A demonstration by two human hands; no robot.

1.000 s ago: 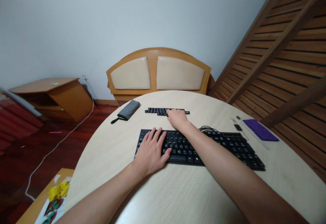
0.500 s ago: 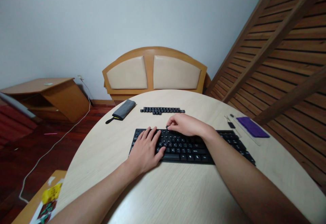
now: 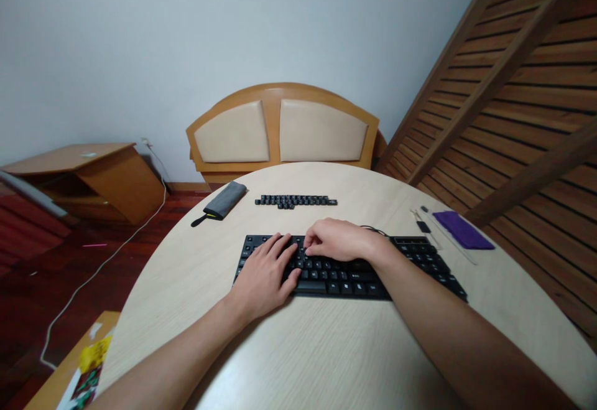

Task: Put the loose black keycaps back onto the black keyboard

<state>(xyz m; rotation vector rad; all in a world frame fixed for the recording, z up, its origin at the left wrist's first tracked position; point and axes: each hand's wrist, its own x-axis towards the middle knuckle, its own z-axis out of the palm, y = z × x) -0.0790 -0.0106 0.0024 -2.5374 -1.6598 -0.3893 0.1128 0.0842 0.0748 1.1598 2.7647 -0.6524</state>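
Across a round table [image 3: 326, 348], a black keyboard [image 3: 345, 276] lies lengthwise from left to right, within easy reach of both bare hands. Palm down on its left part, the left hand [image 3: 265, 273] is open with fingers spread, gripping nothing, a pose that appears to steady it. Just to its right, the right hand [image 3: 336, 240] curls over the middle keys, thumb and forefinger drawn close; whether a key is pinched between them cannot be told. On the far side, loose keys [image 3: 296, 200] sit in one long row with a short second row nearer, probably lined up so that their order is not lost.

A slatted panel [image 3: 536, 86] rises at right and a headboard [image 3: 321, 130] stands beyond the table's far edge. Slanting over the keyboard, the right forearm [image 3: 433, 310] blocks part of its keys from view. A gray pouch [image 3: 226, 200] lies at far left and a purple cloth [image 3: 464, 230] at right. Behind the right hand, a cable [image 3: 374, 230] pokes out past the keyboard's far edge; a thin rod [image 3: 448, 236] lies beside the cloth, near a small black tag [image 3: 423, 226].
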